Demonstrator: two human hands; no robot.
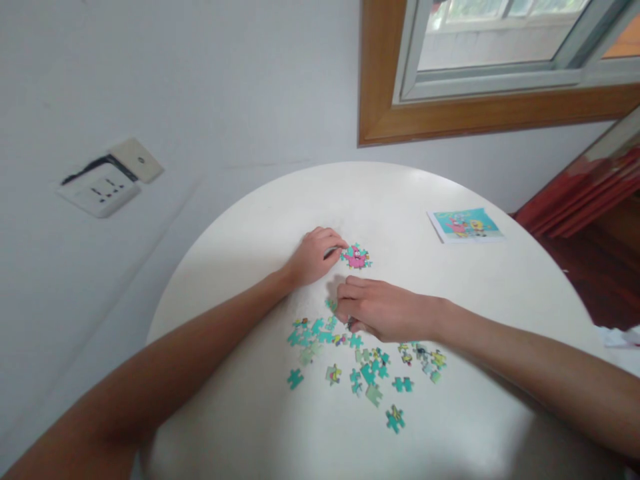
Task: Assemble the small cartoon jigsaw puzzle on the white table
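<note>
Puzzle cluster [356, 258] at fingertips of my left hand [312, 258], perhaps for steadying; right hand [374, 308] curled over loose pieces [369, 373]; can't tell if either grips anything.

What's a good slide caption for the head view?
Left hand beside a joined pink puzzle section, right hand by loose pieces.

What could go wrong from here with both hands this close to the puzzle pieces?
The left hand, right at the edge of the joined pink section, might nudge it apart. The right hand blocks the view of part of the loose pieces, so one there could be missed. The right forearm seems close to some of those and might drag them.
</note>
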